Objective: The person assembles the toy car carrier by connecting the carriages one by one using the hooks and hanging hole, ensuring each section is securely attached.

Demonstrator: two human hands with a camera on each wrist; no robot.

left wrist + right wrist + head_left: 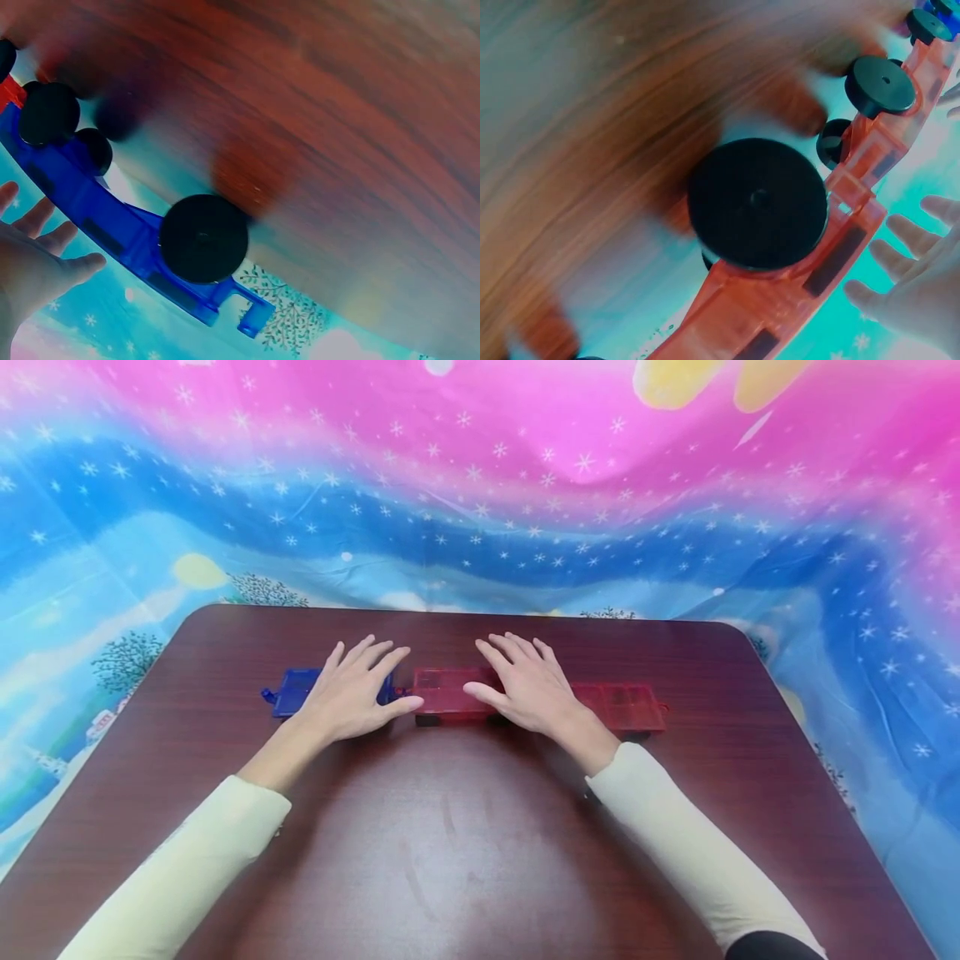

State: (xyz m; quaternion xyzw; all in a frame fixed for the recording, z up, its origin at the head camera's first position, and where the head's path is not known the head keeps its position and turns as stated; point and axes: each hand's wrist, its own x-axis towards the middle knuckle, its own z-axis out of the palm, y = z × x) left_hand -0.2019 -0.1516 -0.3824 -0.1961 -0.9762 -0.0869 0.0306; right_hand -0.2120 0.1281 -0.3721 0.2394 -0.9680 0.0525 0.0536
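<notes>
Flat-fingered, the left hand (352, 693) rests on the blue wheeled car (292, 691) and the right hand (525, 689) on the red cars (626, 706), each grip wide, steadying them in line on the worktop (465, 843)

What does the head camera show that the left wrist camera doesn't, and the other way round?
Only the head view shows both hands flat on a row of toy cars: the left hand rests on the blue car, the right hand on the red cars, plus both cream sleeves and the whole table. Only the left wrist view shows the blue car's black wheels and its end hook. Both show the blue car, the left hand, the wooden tabletop and the starry cloth.
</notes>
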